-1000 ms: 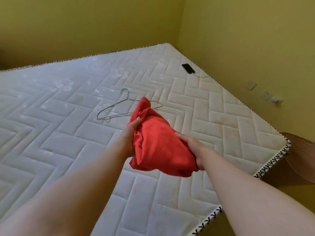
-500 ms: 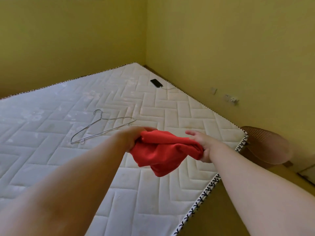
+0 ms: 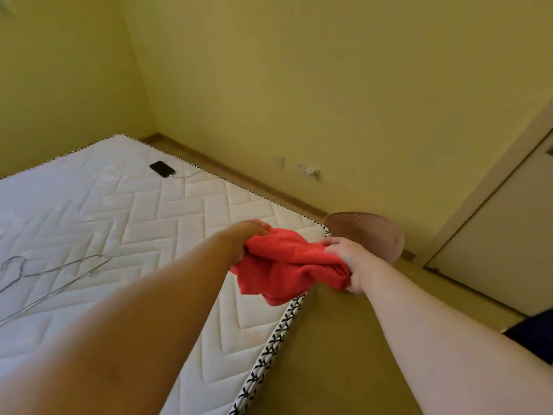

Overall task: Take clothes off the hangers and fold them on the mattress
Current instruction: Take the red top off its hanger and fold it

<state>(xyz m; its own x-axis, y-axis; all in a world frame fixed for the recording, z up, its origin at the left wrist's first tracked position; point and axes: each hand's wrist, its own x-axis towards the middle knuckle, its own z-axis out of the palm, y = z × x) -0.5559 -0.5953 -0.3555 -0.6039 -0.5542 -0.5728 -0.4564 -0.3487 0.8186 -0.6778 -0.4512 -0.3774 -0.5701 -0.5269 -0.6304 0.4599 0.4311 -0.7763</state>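
Yellow-walled room: white mattress [image 3: 125,223] under bunched red garment [image 3: 287,265].

- Both your bare forearms reach forward and converge ahead of you.
- Your left hand [image 3: 248,239] grips one end of the bunched red garment [image 3: 284,265], fingers curled over it.
- Your right hand [image 3: 348,262] clutches the other end, fingers curled round it, just past the right edge of the mattress [image 3: 119,220].

Matt red cloth garment [image 3: 287,265], quilted fabric mattress [image 3: 149,223], thin metal wire hanger [image 3: 59,272].
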